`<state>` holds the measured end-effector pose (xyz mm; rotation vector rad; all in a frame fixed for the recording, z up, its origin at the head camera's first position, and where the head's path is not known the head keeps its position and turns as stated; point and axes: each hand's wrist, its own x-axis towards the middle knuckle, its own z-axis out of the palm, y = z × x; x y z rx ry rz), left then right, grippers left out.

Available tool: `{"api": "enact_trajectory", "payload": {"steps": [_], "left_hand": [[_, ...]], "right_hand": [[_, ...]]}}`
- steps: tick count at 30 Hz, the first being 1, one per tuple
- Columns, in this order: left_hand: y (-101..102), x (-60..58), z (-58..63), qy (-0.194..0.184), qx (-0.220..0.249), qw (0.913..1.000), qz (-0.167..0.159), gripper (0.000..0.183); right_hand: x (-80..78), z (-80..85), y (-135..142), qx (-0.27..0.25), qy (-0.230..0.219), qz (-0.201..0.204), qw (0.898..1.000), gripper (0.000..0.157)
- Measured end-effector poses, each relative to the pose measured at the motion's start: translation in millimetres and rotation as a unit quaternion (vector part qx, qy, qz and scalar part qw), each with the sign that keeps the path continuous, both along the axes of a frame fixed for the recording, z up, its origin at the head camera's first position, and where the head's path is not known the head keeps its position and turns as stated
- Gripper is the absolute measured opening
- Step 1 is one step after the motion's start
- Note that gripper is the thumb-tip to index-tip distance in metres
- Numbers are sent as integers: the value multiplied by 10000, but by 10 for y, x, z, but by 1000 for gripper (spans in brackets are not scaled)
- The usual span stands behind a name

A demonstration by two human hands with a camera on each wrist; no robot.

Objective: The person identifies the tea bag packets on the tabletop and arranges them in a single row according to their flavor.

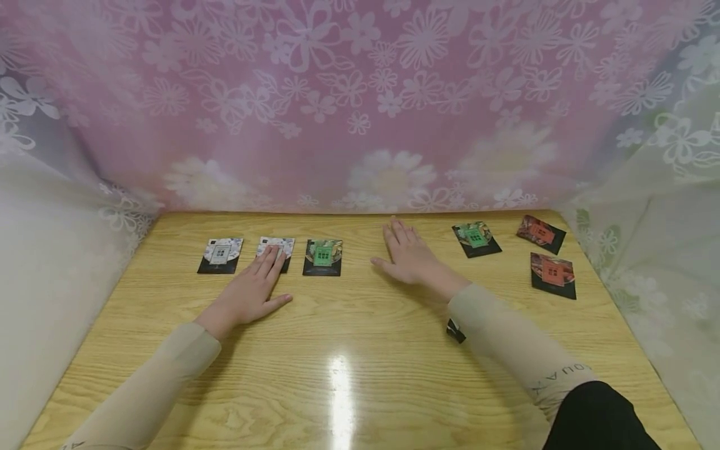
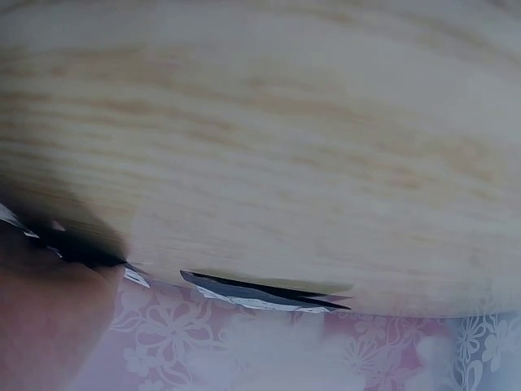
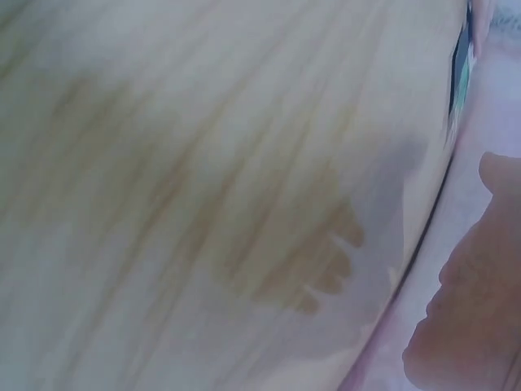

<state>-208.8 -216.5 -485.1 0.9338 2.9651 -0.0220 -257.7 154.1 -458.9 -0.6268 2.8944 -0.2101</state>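
My left hand (image 1: 253, 290) lies with straight fingers across a white-and-black packet (image 1: 284, 247), covering much of its front. To its left is a matching white-and-black packet (image 1: 220, 255), seen nearly edge-on as a dark-and-white packet (image 2: 260, 295) in the left wrist view. Just right of the left fingers is a green-and-black packet (image 1: 323, 257). Fingers spread and holding nothing, my right hand (image 1: 409, 256) is over the wood between that packet and another green packet (image 1: 476, 239). The right wrist view shows the hand (image 3: 468, 301) above its own shadow.
At the right side lie two red-and-black packets, one behind (image 1: 541, 234) and one in front (image 1: 554, 275). A small dark piece (image 1: 455, 331) peeks out beside the right sleeve, mostly hidden. Flowered cloth (image 1: 360, 112) borders the wooden table (image 1: 270, 387) at the back and sides.
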Motion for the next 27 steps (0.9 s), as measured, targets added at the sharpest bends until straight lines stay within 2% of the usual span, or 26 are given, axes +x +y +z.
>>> {"api": "enact_trajectory", "payload": {"steps": [5,15,19,27], "left_hand": [[-1,3,5,-51,-1,10000,1,92],[0,-4,16,-30,-23,10000,9,93],[2,-2,23,-14,17,10000,25,92],[3,6,4,-18,50,10000,21,92]], "right_hand": [[-14,55,302,-32,-111,-181,9998,91],[-62,-58,850,20,-173,-464,9988,92],[-39,-121,1032,23,-117,-550,9984,90],[113,-187,1356,-126,208,-374,9990,86]]}}
